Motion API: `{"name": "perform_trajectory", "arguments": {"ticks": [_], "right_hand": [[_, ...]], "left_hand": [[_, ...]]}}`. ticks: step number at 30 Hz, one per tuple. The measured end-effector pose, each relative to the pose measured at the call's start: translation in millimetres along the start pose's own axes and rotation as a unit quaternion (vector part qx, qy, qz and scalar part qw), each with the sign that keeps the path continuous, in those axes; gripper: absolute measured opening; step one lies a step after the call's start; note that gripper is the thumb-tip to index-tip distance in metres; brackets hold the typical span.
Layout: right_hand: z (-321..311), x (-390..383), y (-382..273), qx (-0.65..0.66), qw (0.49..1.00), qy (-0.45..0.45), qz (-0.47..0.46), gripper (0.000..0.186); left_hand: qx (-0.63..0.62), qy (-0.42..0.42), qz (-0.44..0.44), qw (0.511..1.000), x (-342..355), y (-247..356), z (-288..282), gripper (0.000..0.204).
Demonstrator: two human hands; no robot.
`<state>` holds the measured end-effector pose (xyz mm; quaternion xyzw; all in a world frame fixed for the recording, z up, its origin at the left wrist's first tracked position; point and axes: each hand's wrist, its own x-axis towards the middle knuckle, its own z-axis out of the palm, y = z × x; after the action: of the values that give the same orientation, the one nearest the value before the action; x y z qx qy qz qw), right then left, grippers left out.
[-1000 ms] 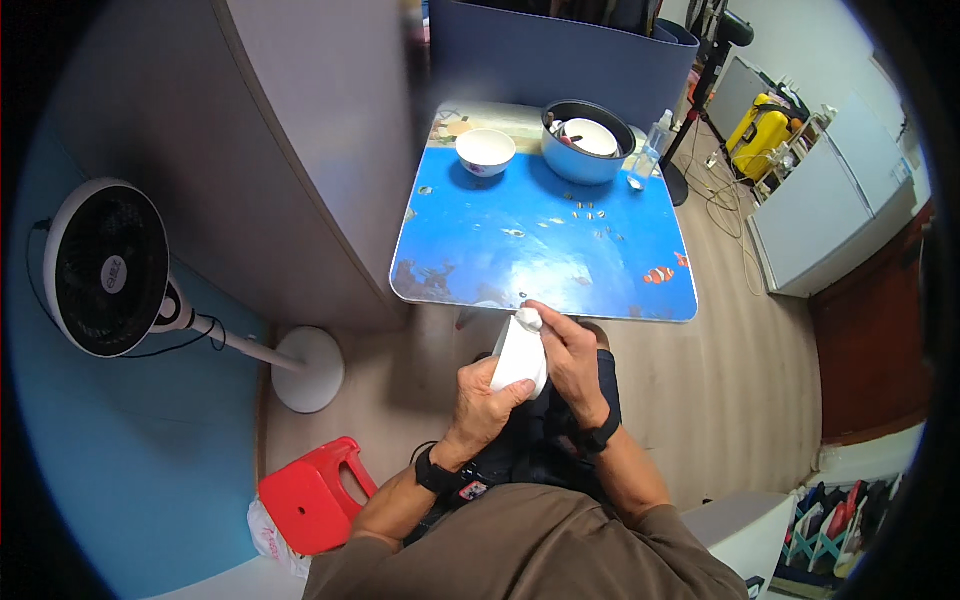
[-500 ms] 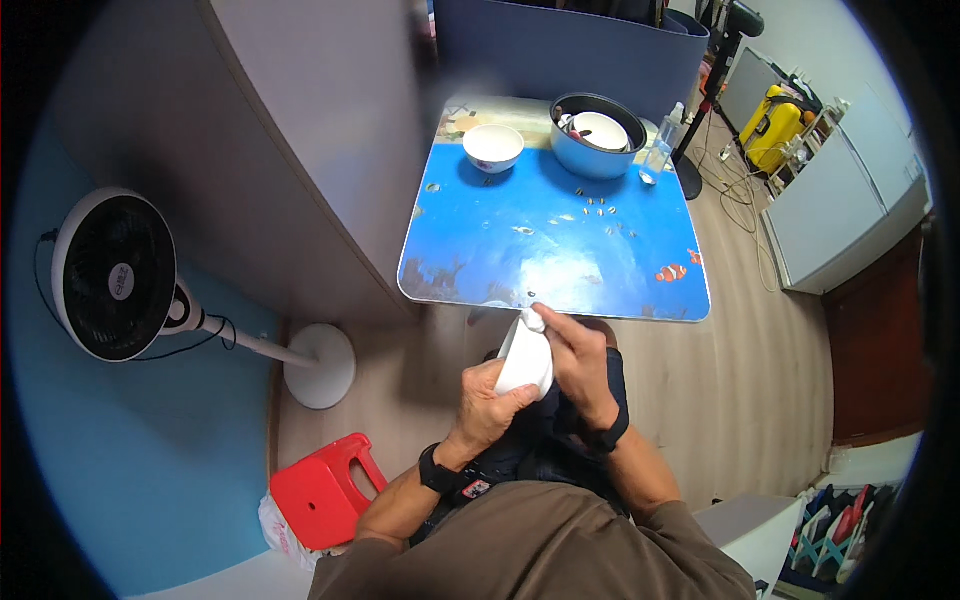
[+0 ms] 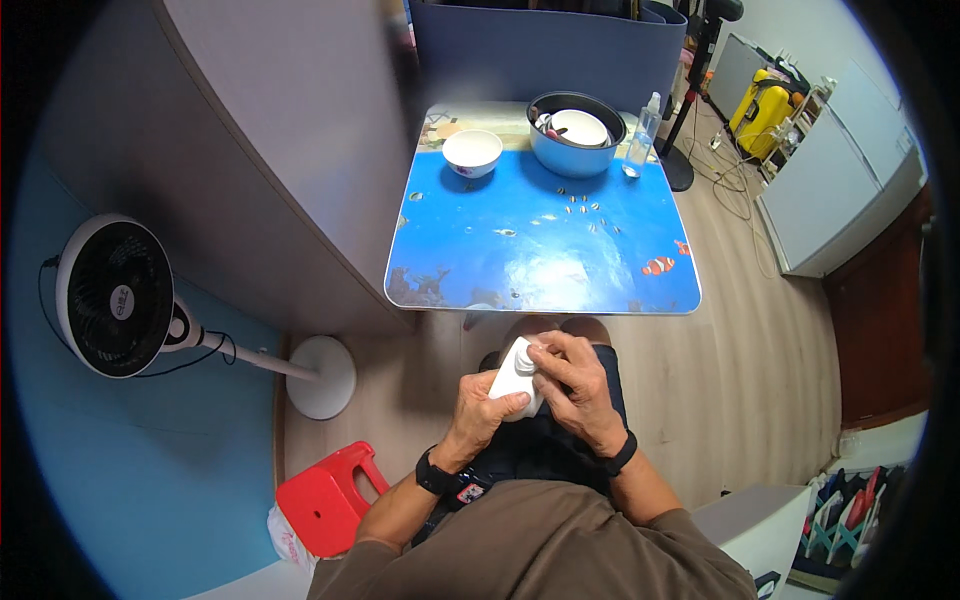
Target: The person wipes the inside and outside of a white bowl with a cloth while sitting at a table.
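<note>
Above my lap, below the table's near edge, my left hand grips a white bowl, its thumb pressed on the outer side. The bowl is tipped on its side. My right hand is closed against the bowl from the right, with its bent fingers on a small white wad that looks like cloth or tissue. Part of the bowl is hidden behind the fingers. A second white bowl with a floral pattern stands upright at the table's far left.
On the blue sea-patterned table stand a pot holding a white bowl and utensils, and a clear spray bottle. A white fan and red stool are at left. A yellow suitcase stands far right.
The white bowl has turned and come slightly nearer my body. My right hand has moved down, its fingers curling more over the bowl and wad. The whole view has shifted slightly.
</note>
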<state>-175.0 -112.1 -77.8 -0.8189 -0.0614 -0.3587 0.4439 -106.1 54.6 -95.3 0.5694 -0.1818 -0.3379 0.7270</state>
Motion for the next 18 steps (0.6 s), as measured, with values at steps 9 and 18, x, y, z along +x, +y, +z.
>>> {"name": "perform_trajectory", "arguments": {"ticks": [9, 18], "right_hand": [[-42, 9, -14, 0.074, 0.987, -0.137, 0.038, 0.054], [-47, 0, 4, 0.131, 0.979, -0.151, 0.026, 0.038]], "left_hand": [[0.006, -0.031, -0.016, 0.999, -7, 12, 4, 0.023], [0.087, -0.092, -0.028, 0.992, -12, 24, 13, 0.024]]}}
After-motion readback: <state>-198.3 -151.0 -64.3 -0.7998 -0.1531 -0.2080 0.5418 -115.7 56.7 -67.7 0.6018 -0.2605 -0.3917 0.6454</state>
